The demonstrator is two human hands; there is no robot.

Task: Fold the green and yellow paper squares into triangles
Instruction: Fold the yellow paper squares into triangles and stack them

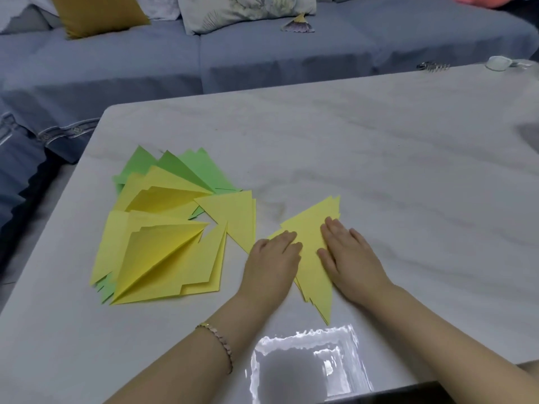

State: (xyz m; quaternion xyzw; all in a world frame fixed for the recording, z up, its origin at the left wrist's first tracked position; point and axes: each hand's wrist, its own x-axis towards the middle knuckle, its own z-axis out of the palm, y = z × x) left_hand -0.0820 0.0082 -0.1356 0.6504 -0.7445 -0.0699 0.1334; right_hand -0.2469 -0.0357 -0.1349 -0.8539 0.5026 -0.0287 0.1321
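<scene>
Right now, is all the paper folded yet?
Mostly. Folded green paper and yellow triangles lie piled on the table. The left hand and right hand press a yellow stack flat. No unfolded squares show, so little seems left.

A fanned pile of folded papers [163, 252] is lying on the left part of the table [379, 147]. Just right of it, a stack of folded triangles [312, 263] is lying under the left hand [272, 258] and right hand [350, 258], which are resting on it side by side. A hair clip [432, 66] is sitting at the table's far right edge. A sofa [262, 59] is standing beyond the table, carrying cushions [96, 13].
</scene>
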